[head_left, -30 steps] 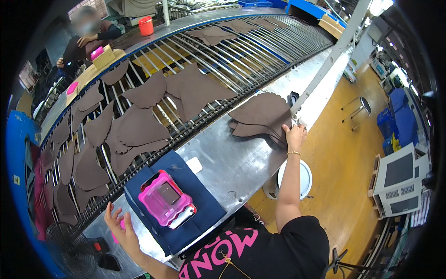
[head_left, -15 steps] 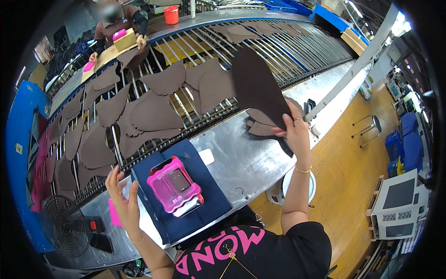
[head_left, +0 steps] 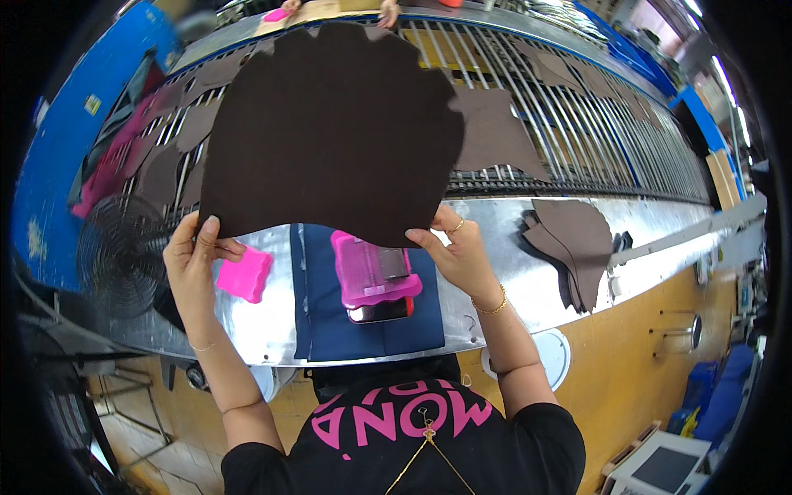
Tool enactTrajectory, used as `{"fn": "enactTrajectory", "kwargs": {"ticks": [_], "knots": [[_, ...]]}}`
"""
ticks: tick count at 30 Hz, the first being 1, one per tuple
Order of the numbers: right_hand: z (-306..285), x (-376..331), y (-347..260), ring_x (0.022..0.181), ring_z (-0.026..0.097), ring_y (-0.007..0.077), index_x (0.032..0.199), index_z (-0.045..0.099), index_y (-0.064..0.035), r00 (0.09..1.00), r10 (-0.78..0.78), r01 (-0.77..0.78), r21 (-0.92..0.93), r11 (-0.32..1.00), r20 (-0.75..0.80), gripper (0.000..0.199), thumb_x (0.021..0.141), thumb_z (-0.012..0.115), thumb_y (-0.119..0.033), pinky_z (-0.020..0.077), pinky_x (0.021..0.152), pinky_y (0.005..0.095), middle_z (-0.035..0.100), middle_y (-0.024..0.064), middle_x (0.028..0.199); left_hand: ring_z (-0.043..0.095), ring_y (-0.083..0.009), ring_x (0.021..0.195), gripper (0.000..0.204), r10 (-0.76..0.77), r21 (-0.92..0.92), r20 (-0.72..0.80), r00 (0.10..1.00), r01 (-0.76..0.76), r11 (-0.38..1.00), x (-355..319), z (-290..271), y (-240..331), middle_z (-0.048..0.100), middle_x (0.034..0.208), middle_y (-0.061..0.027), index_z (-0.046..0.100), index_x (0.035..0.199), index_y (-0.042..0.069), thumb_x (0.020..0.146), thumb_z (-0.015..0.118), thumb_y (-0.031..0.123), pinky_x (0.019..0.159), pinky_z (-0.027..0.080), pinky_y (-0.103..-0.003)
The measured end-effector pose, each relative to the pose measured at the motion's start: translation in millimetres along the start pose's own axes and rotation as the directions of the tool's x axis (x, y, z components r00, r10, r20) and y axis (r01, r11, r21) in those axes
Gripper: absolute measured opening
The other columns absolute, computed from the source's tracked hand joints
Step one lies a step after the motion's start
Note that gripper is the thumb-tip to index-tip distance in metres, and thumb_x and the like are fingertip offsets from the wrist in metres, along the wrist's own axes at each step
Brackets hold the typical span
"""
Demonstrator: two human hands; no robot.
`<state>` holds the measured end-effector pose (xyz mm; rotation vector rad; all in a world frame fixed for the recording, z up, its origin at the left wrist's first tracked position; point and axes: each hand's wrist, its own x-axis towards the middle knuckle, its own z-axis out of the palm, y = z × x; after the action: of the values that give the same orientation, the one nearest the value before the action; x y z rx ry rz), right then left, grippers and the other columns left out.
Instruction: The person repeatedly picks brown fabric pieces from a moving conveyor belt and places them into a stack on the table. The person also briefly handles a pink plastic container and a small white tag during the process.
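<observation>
A large dark brown cut piece of sheet material (head_left: 330,132), scalloped along its far edge, is raised before me. My left hand (head_left: 196,260) pinches its near left corner between thumb and fingers. At the near right corner my right hand (head_left: 456,254) grips it, thumb on top. Beneath its near edge sits a pink plastic box (head_left: 355,285) with a dark small object in it, on a folded navy cloth (head_left: 318,334). A phone-like object (head_left: 379,312) lies by the box's near side. Close to my left hand is a pink scalloped plastic lid (head_left: 245,274).
A stack of brown cut pieces (head_left: 582,239) lies on the metal table (head_left: 470,309) at right. Beyond runs a roller conveyor (head_left: 569,157) bearing more pieces. A black fan (head_left: 124,256) stands left. Another person's hand (head_left: 388,12) shows at the far side. A stool (head_left: 695,332) stands right.
The brown piece has come from the right to the middle, spread out flat. My left hand, empty and open before, now holds its left corner. The view has turned.
</observation>
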<state>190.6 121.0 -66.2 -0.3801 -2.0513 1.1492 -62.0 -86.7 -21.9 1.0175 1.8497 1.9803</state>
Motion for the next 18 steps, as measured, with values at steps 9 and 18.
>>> {"fn": "enactTrajectory", "kwargs": {"ticks": [9,18], "knots": [[9.6,3.0,6.4,0.077,0.057,0.0278,0.074,0.061,-0.0026,0.984,-0.128,0.153,-0.227,0.962,0.122,0.014,0.079,0.071,-0.011,0.0436,0.086,0.0374,0.059,0.01,0.064,0.062,-0.0103,0.058,0.013,-0.051,0.187,-0.016,0.999,0.053,0.981,-25.9,-40.1,-7.2,0.063,0.074,-0.006,0.064,0.098,-0.004,0.091,0.062,0.007,0.052,0.048,-0.021],[-62.3,-71.9,70.2,0.047,0.05,0.0226,0.081,0.074,-0.004,0.986,0.153,-0.167,-0.296,0.94,-0.07,0.006,0.081,0.07,-0.009,0.0459,0.073,0.0318,0.06,0.0148,0.059,0.059,-0.0138,0.052,0.007,-0.163,0.377,0.396,0.904,0.002,0.926,-18.0,51.2,-19.4,0.057,0.072,-0.0066,0.064,0.089,-0.005,0.084,0.064,0.0,0.048,0.046,-0.025]]}}
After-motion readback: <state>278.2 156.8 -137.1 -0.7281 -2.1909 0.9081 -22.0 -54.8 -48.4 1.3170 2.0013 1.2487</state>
